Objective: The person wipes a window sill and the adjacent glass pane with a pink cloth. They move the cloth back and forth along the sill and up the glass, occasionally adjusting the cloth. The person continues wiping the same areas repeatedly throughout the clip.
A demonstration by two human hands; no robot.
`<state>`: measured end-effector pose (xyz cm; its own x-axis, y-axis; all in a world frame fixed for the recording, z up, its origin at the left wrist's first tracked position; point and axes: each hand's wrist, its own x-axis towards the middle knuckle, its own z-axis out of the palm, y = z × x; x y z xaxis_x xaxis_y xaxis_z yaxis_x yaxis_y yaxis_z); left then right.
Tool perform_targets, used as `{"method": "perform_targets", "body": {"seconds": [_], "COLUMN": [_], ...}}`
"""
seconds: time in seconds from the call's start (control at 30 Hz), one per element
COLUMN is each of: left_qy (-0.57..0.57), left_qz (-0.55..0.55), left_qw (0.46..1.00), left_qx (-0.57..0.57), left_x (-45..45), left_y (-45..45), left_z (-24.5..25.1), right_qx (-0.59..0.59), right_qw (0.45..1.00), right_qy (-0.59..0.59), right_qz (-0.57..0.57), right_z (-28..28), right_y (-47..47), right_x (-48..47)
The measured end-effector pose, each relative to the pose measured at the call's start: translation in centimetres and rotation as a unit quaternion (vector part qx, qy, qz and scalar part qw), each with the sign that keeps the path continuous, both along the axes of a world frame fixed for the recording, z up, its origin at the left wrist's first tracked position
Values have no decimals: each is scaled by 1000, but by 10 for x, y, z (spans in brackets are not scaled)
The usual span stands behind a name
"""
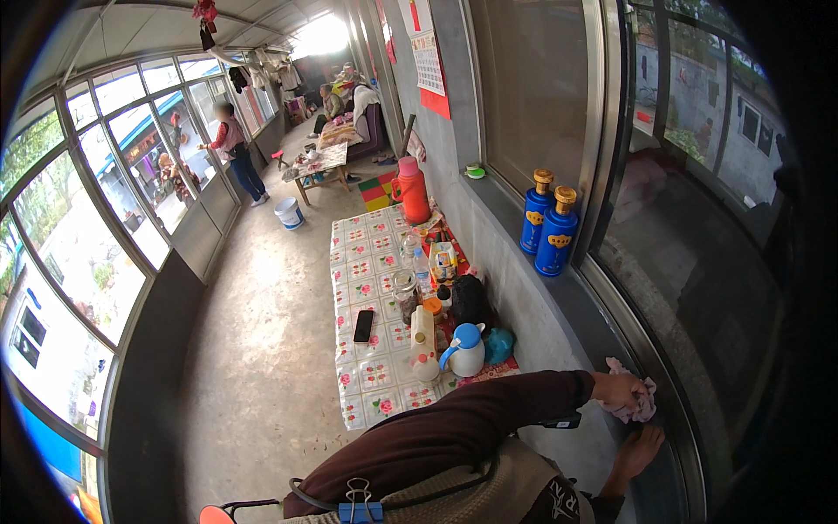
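Observation:
A crumpled pale pink cloth (634,406) is bunched under my left hand (619,389), which presses it onto the grey window sill (592,331) beside the metal window frame (645,321). My left arm, in a dark brown sleeve, stretches across in front of me. Just below the cloth, my right hand (638,452) leans on the sill near the frame, with no object visible in it. Two blue bottles with gold caps (555,232) stand farther along the sill. Beyond them lies a small green-and-white round item (474,171).
Beside the wall, a table with a floral cover (366,288) holds a red thermos (412,193), a white-and-blue jug (466,354), glass jars (406,295), plastic bottles and a phone (364,326). A white bucket (289,213) stands on the floor. A person (230,141) stands by the windows; another sits farther back.

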<state>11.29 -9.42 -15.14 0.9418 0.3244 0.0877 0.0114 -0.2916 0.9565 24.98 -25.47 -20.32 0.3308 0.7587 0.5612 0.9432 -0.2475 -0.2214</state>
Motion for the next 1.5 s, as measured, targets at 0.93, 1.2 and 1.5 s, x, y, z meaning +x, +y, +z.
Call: {"method": "perform_targets", "body": {"seconds": [0.93, 1.2, 1.5], "left_qy": [22, -17, -13], "left_qz": [5, 7, 30], "left_qw": [997, 999, 999], "left_qx": [-75, -42, -41], "left_x": [4, 11, 14], "left_y": [4, 9, 5], "left_z": [-4, -17, -20], "right_qx": [14, 11, -6], "right_qw": [999, 999, 999], "right_qy": [-13, 1, -12], "right_qz": [32, 43, 34], "right_z": [3, 3, 2], "right_y": [0, -1, -1], "right_x": [-2, -1, -1]}}
